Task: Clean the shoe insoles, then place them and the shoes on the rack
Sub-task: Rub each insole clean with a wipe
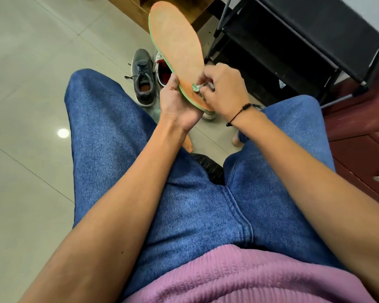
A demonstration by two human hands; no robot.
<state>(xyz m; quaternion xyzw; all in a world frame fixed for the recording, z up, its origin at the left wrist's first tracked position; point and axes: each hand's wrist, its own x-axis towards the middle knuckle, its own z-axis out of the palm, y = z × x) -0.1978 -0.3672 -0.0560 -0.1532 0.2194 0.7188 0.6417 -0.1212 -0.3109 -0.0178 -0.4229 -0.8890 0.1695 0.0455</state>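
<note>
An orange insole (175, 43) with a green edge stands tilted up above my knees. My left hand (177, 101) grips its heel end from below. My right hand (222, 88) pinches a small crumpled cloth (197, 88) against the insole's heel area. On the floor beyond sit a grey shoe (143, 77) with dark laces and, partly hidden behind the insole, a white shoe (162, 72) with a red lining. The black shoe rack (293, 47) stands at the upper right with bare shelves.
I sit with my legs in blue jeans (109, 136) spread apart. A dark red cabinet (359, 149) with a round knob is at the right. A wooden piece of furniture (140, 9) stands at the top. Pale floor tiles (31, 84) fill the left.
</note>
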